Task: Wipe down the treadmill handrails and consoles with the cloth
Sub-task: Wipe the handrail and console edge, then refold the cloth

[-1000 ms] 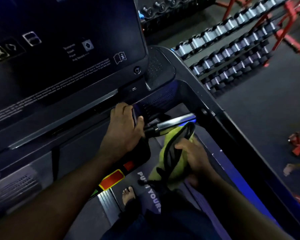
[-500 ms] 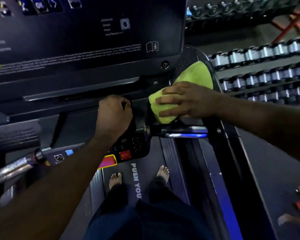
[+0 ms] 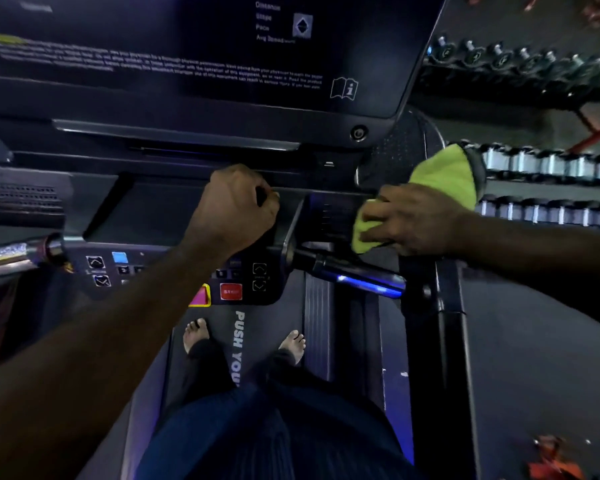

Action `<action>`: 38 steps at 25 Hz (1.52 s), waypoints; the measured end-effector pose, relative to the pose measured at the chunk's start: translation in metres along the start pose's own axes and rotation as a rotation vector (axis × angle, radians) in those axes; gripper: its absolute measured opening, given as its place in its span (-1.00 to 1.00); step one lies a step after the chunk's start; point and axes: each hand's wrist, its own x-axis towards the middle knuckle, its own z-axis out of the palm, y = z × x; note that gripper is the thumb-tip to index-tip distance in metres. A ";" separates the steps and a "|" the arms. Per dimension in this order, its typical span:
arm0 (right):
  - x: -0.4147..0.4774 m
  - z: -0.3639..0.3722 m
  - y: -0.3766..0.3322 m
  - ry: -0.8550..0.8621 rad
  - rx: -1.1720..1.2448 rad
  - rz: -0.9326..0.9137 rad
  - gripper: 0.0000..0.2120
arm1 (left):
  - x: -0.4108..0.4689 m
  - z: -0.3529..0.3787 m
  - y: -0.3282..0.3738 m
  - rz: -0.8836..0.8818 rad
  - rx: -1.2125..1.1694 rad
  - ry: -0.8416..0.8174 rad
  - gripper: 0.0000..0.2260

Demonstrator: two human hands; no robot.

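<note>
Belt (image 3: 253,327): we stand on it with bare feet (image 3: 196,336).
Handrail (image 3: 354,275): shines blue, just under our right hand (image 3: 416,220).
Left hand (image 3: 234,209): fingers curled round the console (image 3: 160,209) edge.
Right hand: fingers flat, pressing the green cloth (image 3: 444,174) on the console's right side.
Behind: dumbbells (image 3: 548,164) in rows.

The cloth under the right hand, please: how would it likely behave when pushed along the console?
Probably floppy: the cloth bunches and folds under the right hand. Likely light: that hand alone pins it against the console. It should not roll.
</note>
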 end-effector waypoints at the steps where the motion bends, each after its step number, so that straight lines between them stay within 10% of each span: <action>1: -0.018 -0.008 0.003 -0.063 0.016 0.018 -0.75 | 0.000 0.000 0.001 -0.008 -0.020 0.009 -0.82; 38: 0.004 -0.015 -0.038 0.031 -0.032 0.535 -0.85 | -0.014 0.010 0.017 0.363 0.228 -0.325 -0.45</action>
